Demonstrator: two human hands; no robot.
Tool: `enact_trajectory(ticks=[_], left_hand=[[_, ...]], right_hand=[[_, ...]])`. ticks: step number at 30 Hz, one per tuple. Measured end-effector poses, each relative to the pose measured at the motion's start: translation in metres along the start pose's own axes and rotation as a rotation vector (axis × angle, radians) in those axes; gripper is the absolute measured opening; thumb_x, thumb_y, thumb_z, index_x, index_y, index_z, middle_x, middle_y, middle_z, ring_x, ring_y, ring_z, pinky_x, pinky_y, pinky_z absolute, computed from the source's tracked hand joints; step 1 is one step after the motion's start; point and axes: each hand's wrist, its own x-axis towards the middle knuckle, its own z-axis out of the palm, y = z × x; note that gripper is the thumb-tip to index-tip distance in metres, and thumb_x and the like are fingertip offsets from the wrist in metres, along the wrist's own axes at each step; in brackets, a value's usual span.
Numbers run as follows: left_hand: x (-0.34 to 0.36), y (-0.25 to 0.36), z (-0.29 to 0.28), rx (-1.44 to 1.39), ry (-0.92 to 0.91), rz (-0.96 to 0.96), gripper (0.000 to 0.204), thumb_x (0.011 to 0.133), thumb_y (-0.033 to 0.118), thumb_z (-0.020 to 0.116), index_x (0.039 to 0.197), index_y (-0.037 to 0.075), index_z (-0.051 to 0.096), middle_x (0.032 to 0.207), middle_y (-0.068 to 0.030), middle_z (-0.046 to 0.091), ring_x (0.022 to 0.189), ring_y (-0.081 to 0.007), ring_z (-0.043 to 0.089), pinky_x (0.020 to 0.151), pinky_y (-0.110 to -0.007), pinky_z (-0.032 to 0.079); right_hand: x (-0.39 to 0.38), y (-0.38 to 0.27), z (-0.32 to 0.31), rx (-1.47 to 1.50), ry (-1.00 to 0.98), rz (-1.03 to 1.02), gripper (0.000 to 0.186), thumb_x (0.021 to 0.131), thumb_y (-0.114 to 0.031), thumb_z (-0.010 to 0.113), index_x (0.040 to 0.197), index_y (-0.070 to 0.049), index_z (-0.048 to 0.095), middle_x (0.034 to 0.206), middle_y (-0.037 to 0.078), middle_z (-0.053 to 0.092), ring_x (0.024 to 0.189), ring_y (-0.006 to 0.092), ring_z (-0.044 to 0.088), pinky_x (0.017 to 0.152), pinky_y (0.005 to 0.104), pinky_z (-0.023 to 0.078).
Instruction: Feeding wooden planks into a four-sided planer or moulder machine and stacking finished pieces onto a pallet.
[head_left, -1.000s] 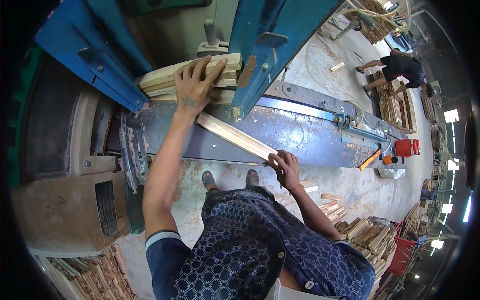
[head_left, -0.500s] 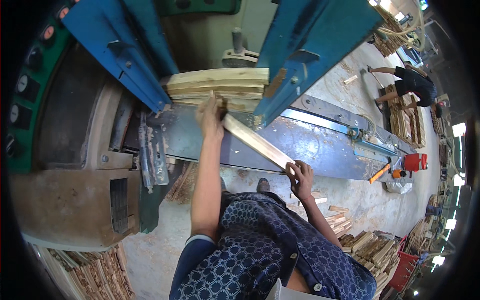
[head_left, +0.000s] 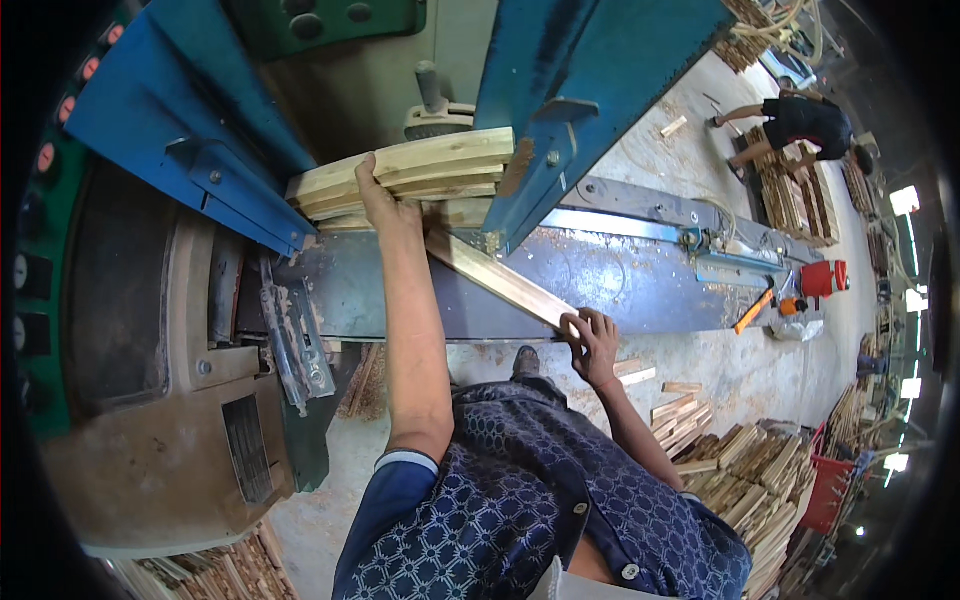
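A stack of pale wooden strips point(head_left: 440, 160) lies between two blue metal uprights of a machine. My left hand point(head_left: 385, 200) is closed at the stack's near side, thumb up against the top strips; its other fingers are mostly hidden. A single wooden strip point(head_left: 505, 282) slants across the grey metal table point(head_left: 350, 290). Its far end reaches the stack beside my left hand. My right hand point(head_left: 594, 345) pinches the near end at the table's front edge.
Blue uprights point(head_left: 215, 180) flank the stack, with a lever handle point(head_left: 430, 88) behind it. A metal fence point(head_left: 620, 226) runs right, towards an orange-handled tool point(head_left: 754, 312) and a red container point(head_left: 822, 278). Wood piles point(head_left: 750, 470) stand at lower right. Another person point(head_left: 808, 122) bends over timber.
My left hand has moved from the loose strip's far end up onto the stack, whose upper strips now sit tilted, left end lower. My right hand still holds the strip. The view has shifted slightly.
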Motion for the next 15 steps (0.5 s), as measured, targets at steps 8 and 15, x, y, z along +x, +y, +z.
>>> enact_trajectory(ticks=[8, 15], left_hand=[[-0.052, 0.002, 0.048, 0.015, -0.061, 0.115, 0.047, 0.087, 0.029, 0.070, 0.121, -0.001, 0.056, 0.117, -0.0143, 0.062, 0.107, -0.0309, 0.065, 0.094, -0.045, 0.056], [-0.022, -0.020, 0.007, -0.065, 0.115, 0.182, 0.062, 0.082, 0.029, 0.074, 0.128, -0.006, 0.051, 0.118, -0.0151, 0.062, 0.105, -0.0326, 0.065, 0.091, -0.047, 0.057]], right_hand=[[-0.003, -0.004, 0.000, 0.020, 0.008, 0.032, 0.041, 0.081, -0.013, 0.073, 0.122, -0.018, 0.067, 0.121, 0.008, 0.061, 0.109, 0.0310, 0.056, 0.090, 0.0430, 0.041], [0.003, -0.003, 0.001, 0.033, 0.000, 0.001, 0.046, 0.080, -0.010, 0.072, 0.125, -0.018, 0.065, 0.121, 0.009, 0.061, 0.109, 0.0316, 0.055, 0.090, 0.0438, 0.041]])
